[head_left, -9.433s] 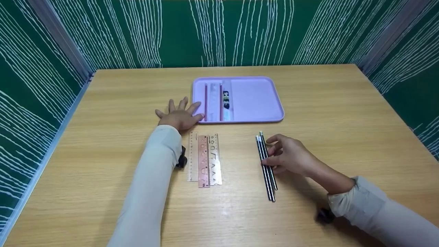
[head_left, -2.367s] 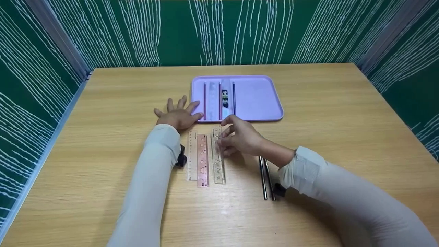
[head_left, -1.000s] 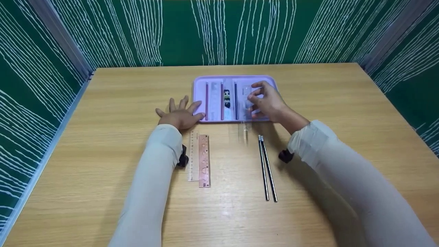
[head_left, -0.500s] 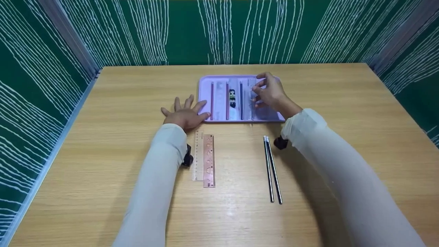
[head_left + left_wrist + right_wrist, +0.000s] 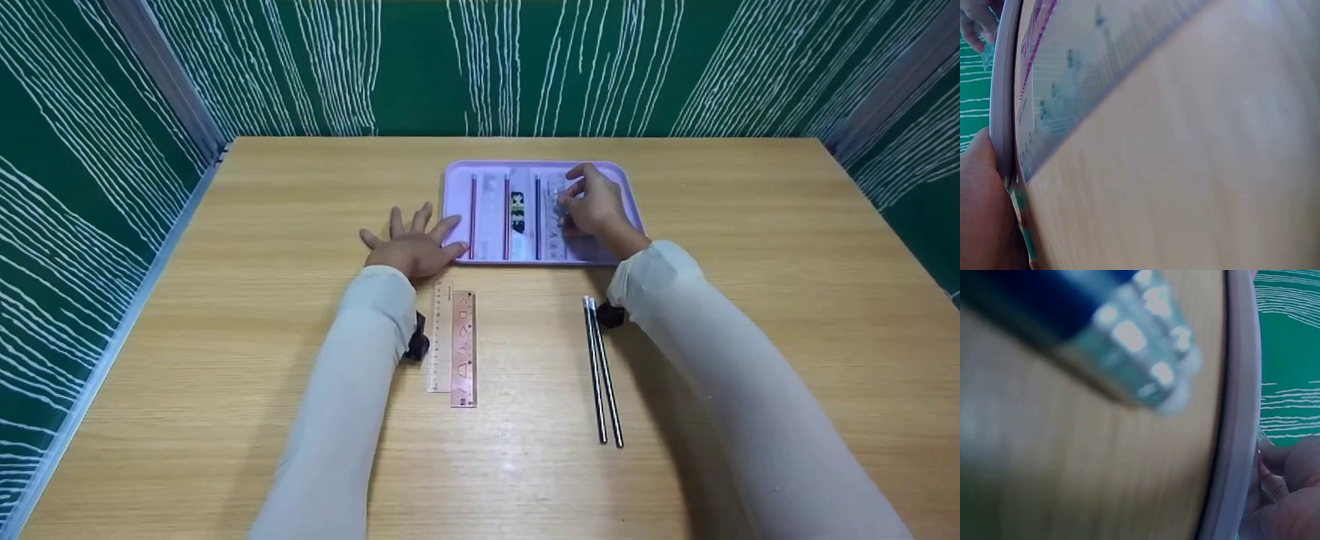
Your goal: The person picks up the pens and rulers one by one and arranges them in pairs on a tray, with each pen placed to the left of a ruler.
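My right hand pinches a clear stencil ruler over the lilac tray, just right of an upright-lying dark pencil. In the right wrist view, the thumb and fingers of that hand close on a clear edge beyond the tray's rim. My left hand lies with fingers spread at the tray's left side, its thumb and forefinger on the rim. Also in the tray are two red pencils, a clear ruler and a strip with panda pictures.
Nearer on the wooden table lie a clear ruler and a pink stencil ruler, side by side below the left hand. Two dark pencils lie by the right wrist's black camera. Green walls stand behind.
Earlier my right hand held dark pencils, and one now lies in the tray. It then took the clear stencil ruler from beside the pink one into the tray. The left hand stays put.
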`<state>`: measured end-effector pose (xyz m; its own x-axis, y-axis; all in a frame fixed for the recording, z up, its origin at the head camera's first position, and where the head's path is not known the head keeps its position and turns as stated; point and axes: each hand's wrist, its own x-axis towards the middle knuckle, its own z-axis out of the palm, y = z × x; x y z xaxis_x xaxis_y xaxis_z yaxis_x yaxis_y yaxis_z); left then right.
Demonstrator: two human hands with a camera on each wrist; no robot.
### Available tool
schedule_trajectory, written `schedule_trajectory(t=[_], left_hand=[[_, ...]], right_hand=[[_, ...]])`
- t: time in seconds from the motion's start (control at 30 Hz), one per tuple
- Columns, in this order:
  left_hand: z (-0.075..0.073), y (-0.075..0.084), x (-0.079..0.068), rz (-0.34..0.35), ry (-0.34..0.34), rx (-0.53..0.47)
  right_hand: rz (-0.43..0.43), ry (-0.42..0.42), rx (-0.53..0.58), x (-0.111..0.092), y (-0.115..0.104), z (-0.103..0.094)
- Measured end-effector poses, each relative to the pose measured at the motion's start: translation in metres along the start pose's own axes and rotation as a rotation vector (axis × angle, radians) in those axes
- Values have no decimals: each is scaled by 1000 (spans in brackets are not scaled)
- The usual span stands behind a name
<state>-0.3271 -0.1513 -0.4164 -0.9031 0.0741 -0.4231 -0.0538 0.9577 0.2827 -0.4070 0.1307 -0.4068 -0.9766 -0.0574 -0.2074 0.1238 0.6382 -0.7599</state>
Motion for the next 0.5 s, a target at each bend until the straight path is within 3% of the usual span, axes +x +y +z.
schedule_trajectory(t=[0.3, 0.5], left_hand=[[2, -1, 4, -9, 1, -2], [1, -2, 2, 1, 0, -10]], right_hand=[[-50, 76, -238, 0, 1, 7], [-45, 39, -268, -3, -1, 4]])
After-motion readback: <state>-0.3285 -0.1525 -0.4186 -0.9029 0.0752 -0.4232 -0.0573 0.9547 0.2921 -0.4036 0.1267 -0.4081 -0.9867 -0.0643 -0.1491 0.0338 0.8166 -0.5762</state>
